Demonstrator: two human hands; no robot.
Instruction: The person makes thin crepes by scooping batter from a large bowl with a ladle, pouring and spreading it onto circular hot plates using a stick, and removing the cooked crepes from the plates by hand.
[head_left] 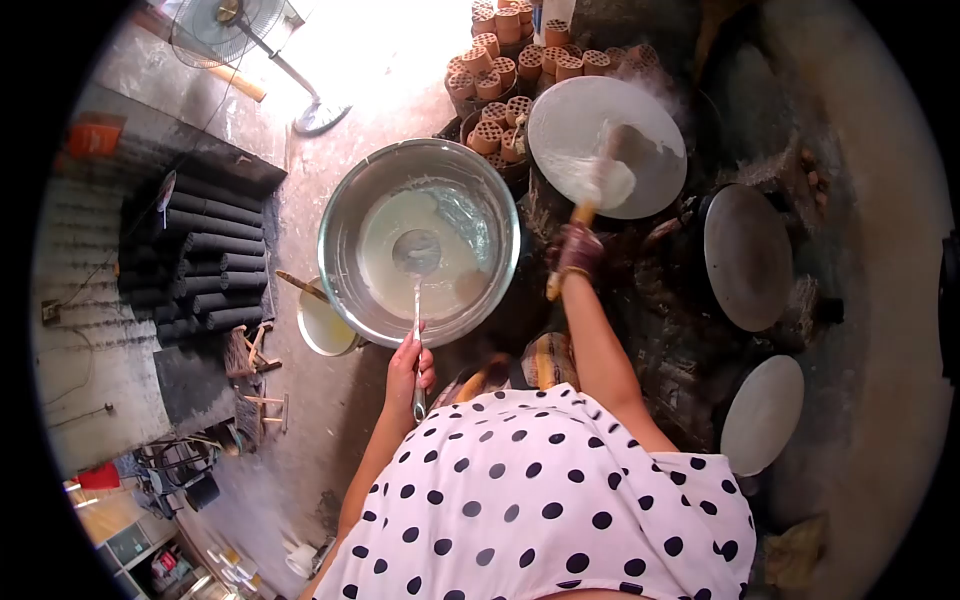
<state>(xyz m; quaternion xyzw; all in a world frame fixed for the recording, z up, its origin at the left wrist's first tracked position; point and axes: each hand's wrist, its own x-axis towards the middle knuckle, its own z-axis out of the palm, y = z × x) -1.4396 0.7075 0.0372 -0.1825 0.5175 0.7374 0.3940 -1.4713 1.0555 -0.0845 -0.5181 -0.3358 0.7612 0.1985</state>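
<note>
My left hand (411, 365) is closed round the long metal handle of a ladle (416, 252). The bowl of the ladle rests in white batter (378, 275) inside a large metal basin (328, 245). My right hand (578, 250), in a dark glove, grips the wooden handle of a batter spreader (628, 147), its head blurred by motion. Beneath that head lies a round griddle (562, 110) coated pale with batter, a thicker white patch showing at its lower part. Steam rises from the griddle's upper right edge.
Two more round pans, one greyish (748, 258) and one pale (763, 415), stand at the right. Perforated clay-coloured cylinders (500, 75) are piled behind the basin. A bucket (325, 330) with a stick across it, stacked black cylinders (225, 265) and a standing fan (300, 88) are leftward.
</note>
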